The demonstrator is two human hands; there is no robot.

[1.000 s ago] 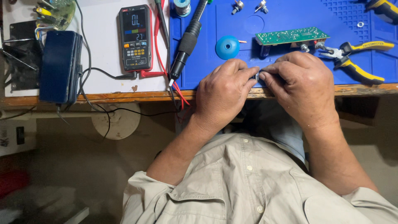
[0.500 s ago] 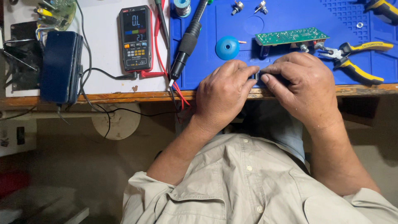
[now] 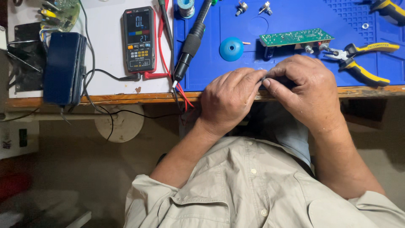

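Both hands meet at the front edge of the bench: left hand (image 3: 228,101) and right hand (image 3: 306,90) are brought together fingertip to fingertip, pinching a small dark component (image 3: 265,79) between them. The part is mostly hidden by the fingers; it looks like a small metallic piece, but its kind cannot be told from this view. It sits just above the near edge of the blue work mat (image 3: 287,21), over the wooden bench edge (image 3: 126,98). Just beyond the right hand lies a green circuit board (image 3: 295,37), lengthwise on the mat, with yellow-and-black pliers (image 3: 358,57) to its right, jaws pointing toward the board's end. A second yellow-handled tool (image 3: 390,8) shows at the top right corner. Just beyond the left hand sits a round blue dome-shaped cap (image 3: 231,48). Left of that, a black-handled soldering iron (image 3: 192,42) lies diagonally across the mat's left border, tip toward the bench edge, with red leads (image 3: 183,90) running past it. Two small potentiometers (image 3: 253,7) and a solder spool (image 3: 185,7) lie at the mat's far edge. Left of the mat, on the white bench surface, a digital multimeter (image 3: 139,40) lies face up with its screen lit. Further left is a dark blue box-shaped unit (image 3: 63,67), cables trailing from it over the bench edge. Both forearms come from a beige button shirt (image 3: 253,190) at the bottom of the view.
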